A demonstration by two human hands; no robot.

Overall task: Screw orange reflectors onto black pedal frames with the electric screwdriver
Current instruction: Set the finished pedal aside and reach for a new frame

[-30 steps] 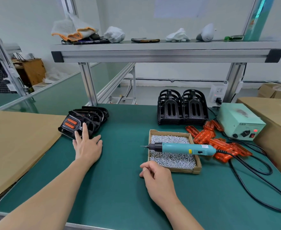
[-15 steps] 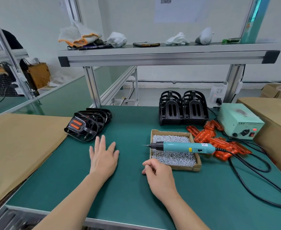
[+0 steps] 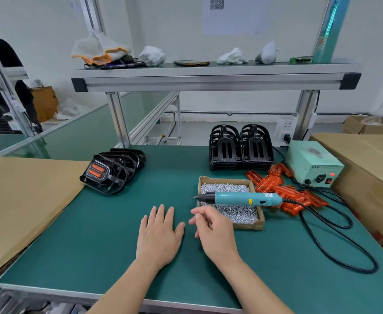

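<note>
My left hand (image 3: 161, 234) lies flat on the green worktop (image 3: 95, 234), palm down, with the fingers straight and slightly spread. My right hand (image 3: 213, 232) is just beside it, the two close but apart. It is raised a little, its fingers loosely curled with the thumb near the forefinger, and I see nothing gripped in them. It sits at the near left corner of the cardboard tray (image 3: 249, 225), which is filled with small silver screws (image 3: 238, 211).

The electric screwdriver (image 3: 240, 198) lies across that tray, untouched. Its bit points left past the tray's edge, and its black cable (image 3: 335, 245) loops over the worktop on the right. Right of the tray is a loose heap of orange reflectors (image 3: 283, 191), between the tray and the pale green power box (image 3: 314, 163), which shows a red light on its front.

Behind the tray, at the back of the worktop, the bare black pedal frames (image 3: 241, 148) stand in two stacks side by side. To the far left, well apart from both hands, a row of pedals (image 3: 113, 171) leans together. The front one shows two orange strips in its face. They sit beside a brown cardboard sheet (image 3: 23, 200). The shelf (image 3: 208, 73) overhead carries gloves (image 3: 100, 52) and a phone (image 3: 191, 63).
</note>
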